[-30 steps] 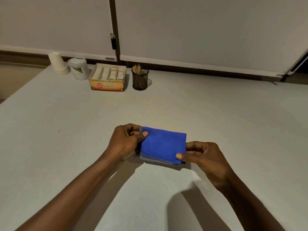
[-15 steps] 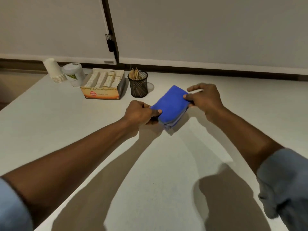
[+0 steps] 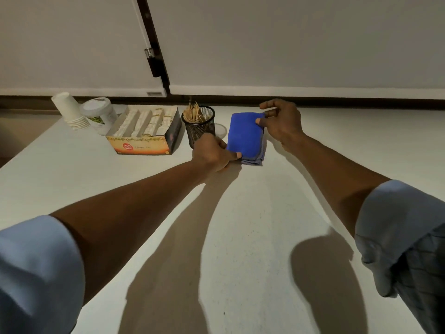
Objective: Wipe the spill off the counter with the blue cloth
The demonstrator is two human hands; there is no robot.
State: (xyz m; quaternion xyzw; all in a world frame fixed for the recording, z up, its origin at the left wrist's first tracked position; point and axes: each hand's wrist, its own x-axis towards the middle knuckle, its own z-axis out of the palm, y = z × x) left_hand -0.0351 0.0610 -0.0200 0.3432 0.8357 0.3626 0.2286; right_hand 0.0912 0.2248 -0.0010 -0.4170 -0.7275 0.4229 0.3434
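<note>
The folded blue cloth [image 3: 244, 137] lies on the white counter [image 3: 240, 225] near its far edge, just right of a black mesh cup. My left hand [image 3: 213, 154] pinches the cloth's near left corner, thumb on top. My right hand [image 3: 281, 124] grips the far right corner, thumb pressed on the cloth and fingers curled over its edge. Both arms are stretched far forward. I can make out no spill on the counter.
A black mesh cup of wooden sticks [image 3: 198, 125] stands touching-close to the cloth's left side. Further left are an open box of sachets [image 3: 144, 133], a white lidded tub [image 3: 98, 114] and a stack of paper cups [image 3: 71, 110]. A wall with panels rises behind.
Both hands have carried the cloth away from me to the counter's far side, beside the mesh cup. The cloth has turned from tilted to lying flat lengthwise.
</note>
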